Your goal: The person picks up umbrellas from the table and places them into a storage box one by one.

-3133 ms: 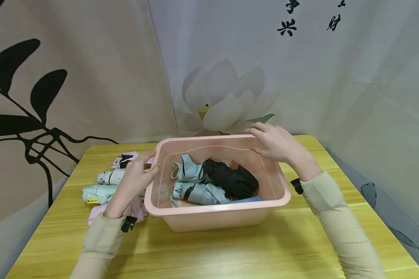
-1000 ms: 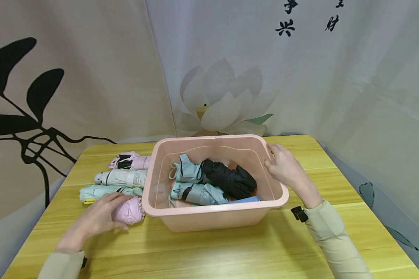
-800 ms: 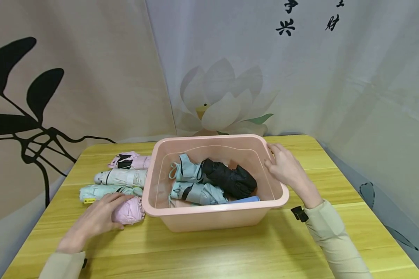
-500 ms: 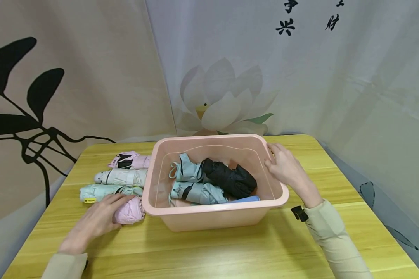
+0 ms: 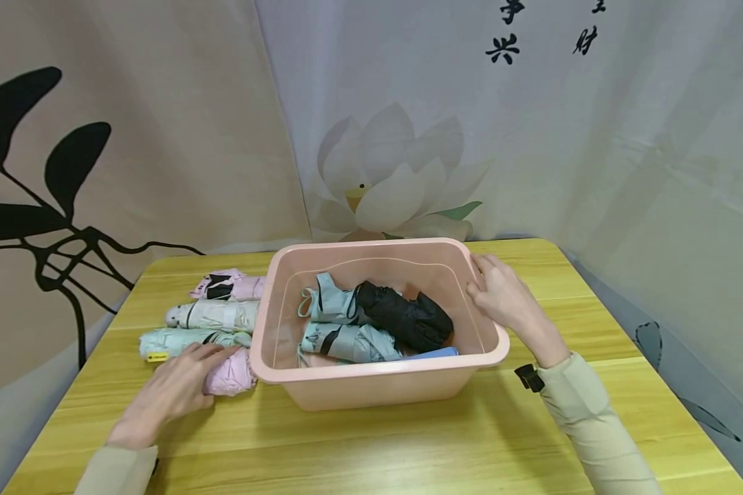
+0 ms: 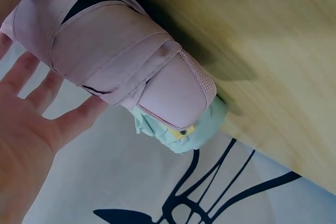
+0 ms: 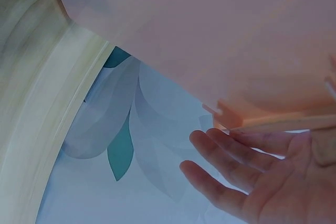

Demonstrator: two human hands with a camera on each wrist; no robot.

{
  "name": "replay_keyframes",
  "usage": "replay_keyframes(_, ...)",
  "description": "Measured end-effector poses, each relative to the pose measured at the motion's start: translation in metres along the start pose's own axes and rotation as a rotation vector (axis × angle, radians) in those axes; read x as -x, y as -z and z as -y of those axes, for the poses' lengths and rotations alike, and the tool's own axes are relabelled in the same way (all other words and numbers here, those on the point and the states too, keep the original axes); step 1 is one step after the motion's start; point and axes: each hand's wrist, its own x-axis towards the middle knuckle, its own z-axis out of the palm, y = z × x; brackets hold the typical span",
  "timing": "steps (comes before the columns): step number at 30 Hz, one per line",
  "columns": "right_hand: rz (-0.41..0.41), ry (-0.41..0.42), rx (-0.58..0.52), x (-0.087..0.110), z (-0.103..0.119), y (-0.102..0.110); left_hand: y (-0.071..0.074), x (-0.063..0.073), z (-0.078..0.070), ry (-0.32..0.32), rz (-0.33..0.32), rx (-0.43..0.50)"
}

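Note:
At the left of the table, my left hand (image 5: 176, 388) lies over a pink folded umbrella (image 5: 230, 375), its thumb along the near side. The left wrist view shows the same pink umbrella (image 6: 115, 40) between thumb and fingers, a dark strap across it. My right hand (image 5: 508, 295) grips the right rim of a pink plastic basin (image 5: 371, 385), thumb inside the rim. From the right wrist, my fingers (image 7: 226, 156) extend under the basin's edge. Inside the basin lie a black folded umbrella (image 5: 408, 320), light-blue folded umbrellas (image 5: 349, 342) and a blue item (image 5: 433, 353).
Beyond the left hand, a mint umbrella (image 5: 186, 339), a white umbrella (image 5: 217, 315) and a pink-and-black umbrella (image 5: 229, 284) lie in a row beside the basin. The yellow wooden table (image 5: 408, 447) ends at a printed curtain (image 5: 223, 137).
My left hand has left the basin's left rim and come down onto the near pink umbrella, its thumb drawing in. My right hand has moved from above the basin to its right rim.

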Motion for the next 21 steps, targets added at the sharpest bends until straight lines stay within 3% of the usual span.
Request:
replay_keyframes(15,0.002,0.0,-0.003,-0.001,0.0,-0.001,0.021,-0.011,-0.001,-0.02,-0.148,-0.111)
replay_keyframes(21,0.009,-0.005,-0.015,0.0,0.0,-0.001,0.031,-0.017,-0.001,-0.024,-0.26,-0.156)
